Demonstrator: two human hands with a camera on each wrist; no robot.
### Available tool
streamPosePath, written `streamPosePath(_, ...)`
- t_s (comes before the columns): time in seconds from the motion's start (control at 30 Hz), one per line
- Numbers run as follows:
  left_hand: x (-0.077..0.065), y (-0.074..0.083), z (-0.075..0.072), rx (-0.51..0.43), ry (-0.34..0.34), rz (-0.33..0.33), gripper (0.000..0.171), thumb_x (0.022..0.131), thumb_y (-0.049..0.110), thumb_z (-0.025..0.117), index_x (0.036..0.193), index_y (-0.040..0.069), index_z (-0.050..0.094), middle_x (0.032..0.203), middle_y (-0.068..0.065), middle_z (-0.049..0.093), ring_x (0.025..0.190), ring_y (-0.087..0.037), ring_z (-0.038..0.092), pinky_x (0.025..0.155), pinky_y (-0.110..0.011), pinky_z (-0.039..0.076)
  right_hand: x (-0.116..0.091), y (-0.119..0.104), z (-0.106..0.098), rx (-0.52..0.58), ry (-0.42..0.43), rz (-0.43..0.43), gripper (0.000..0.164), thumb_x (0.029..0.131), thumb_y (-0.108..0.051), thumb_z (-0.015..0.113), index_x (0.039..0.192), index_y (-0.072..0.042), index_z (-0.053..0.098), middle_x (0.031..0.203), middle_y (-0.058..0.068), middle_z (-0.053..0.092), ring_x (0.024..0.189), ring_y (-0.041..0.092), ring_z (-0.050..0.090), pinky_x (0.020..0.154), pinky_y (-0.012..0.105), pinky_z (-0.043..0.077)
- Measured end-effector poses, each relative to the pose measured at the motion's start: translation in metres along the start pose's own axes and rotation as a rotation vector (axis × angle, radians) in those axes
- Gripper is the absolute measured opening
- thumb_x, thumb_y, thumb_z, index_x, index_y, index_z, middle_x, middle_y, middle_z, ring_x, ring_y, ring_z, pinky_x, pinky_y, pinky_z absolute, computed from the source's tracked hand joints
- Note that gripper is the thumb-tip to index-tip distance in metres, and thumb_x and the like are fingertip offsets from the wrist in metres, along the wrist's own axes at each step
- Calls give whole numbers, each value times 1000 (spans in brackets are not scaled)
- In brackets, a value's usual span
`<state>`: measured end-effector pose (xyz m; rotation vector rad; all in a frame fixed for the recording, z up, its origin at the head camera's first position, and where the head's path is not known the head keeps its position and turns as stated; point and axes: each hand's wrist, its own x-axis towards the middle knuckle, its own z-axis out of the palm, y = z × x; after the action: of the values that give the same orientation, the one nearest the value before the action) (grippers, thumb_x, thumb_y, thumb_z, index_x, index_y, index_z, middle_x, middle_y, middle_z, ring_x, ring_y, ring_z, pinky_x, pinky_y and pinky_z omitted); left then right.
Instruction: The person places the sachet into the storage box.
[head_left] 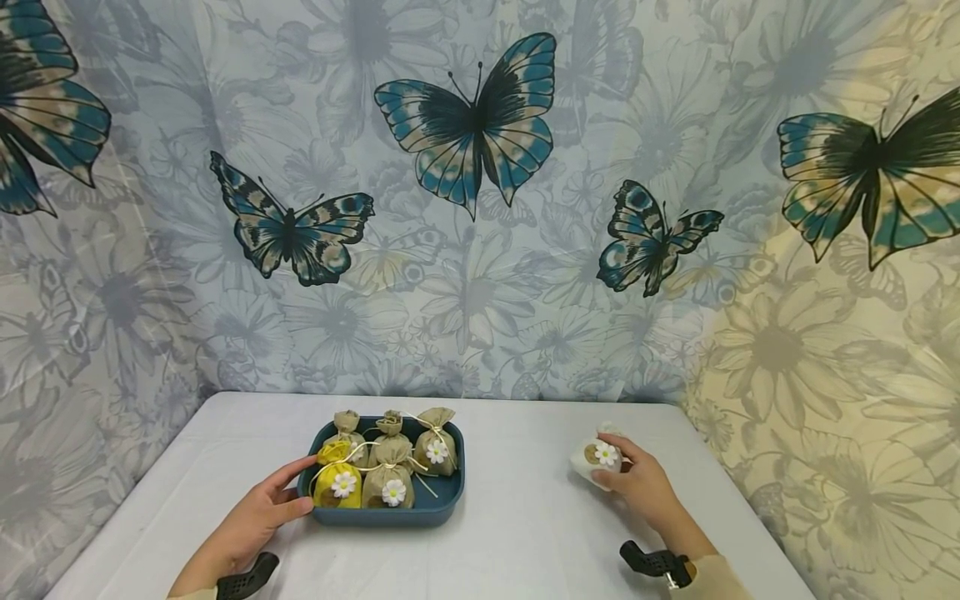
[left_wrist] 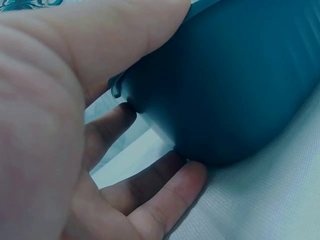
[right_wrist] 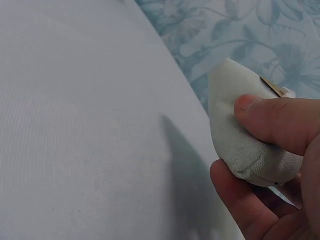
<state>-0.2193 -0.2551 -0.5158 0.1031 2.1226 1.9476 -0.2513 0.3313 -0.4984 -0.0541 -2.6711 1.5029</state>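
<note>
My left hand (head_left: 257, 510) holds the left end of a dark blue tray (head_left: 390, 518). In the left wrist view its thumb lies along the wall near the rim, while the other fingertips (left_wrist: 192, 175) touch the rounded end. Standing in the tray are a yellow sachet (head_left: 327, 490) and several beige sachets (head_left: 390, 475), tied at the neck and decorated with white daisies. Over on the right, my right hand (head_left: 643, 482) grips a white sachet (head_left: 587, 467) with a brown round patch and a daisy. Seen from the right wrist, thumb and fingers pinch that sachet's cloth body (right_wrist: 227, 115) above the table.
A white cloth-covered table (head_left: 517, 533) lies under everything, its right edge just beyond my right hand. Behind it hangs a floral curtain (head_left: 480, 333) printed with large butterflies. A dark strap (head_left: 247, 577) circles each wrist.
</note>
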Motion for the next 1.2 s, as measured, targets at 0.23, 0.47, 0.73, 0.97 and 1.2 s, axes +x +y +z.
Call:
streamPosePath(0.23,-1,2,1,2,4,-1,76,96,17,69,157,3,26,161,-28,3,141,-56,17,104,-65,32,0,-19,1,45,-14,9,70,81,-11,84,144,-12,54,151,18,39,114,33,57,77,32,56)
streamPosePath(0.47,-1,0,0,11,13,-9,76,96,17,70,157,3,26,161,-28,3,141,-56,14,104,-68,29,2,-53,9,215,-82,-40,67,81,2,78,143,-11,56,158,14,30,127,37,46,87,32,52)
streamPosePath(0.73,0,0,0,11,9,-1,76,96,18,70,157,3,26,161,-27,5,141,-54,18,105,-65,31,4,-97,28,355,-216,-186,64,81,11,71,141,-2,55,151,19,37,118,33,52,83,32,54)
streamPosePath(0.97,-2,1,1,12,12,-5,76,96,18,70,157,4,26,161,-28,4,141,-53,18,104,-63,33,6,-127,54,316,-285,-286,59,82,7,74,138,-7,60,148,19,43,123,35,53,84,34,54)
streamPosePath(1.2,-1,1,0,12,6,3,76,96,17,69,157,4,26,162,-27,4,141,-54,17,105,-66,30,3,-150,89,233,-286,-300,57,82,4,76,135,-15,65,143,11,50,117,32,58,81,36,55)
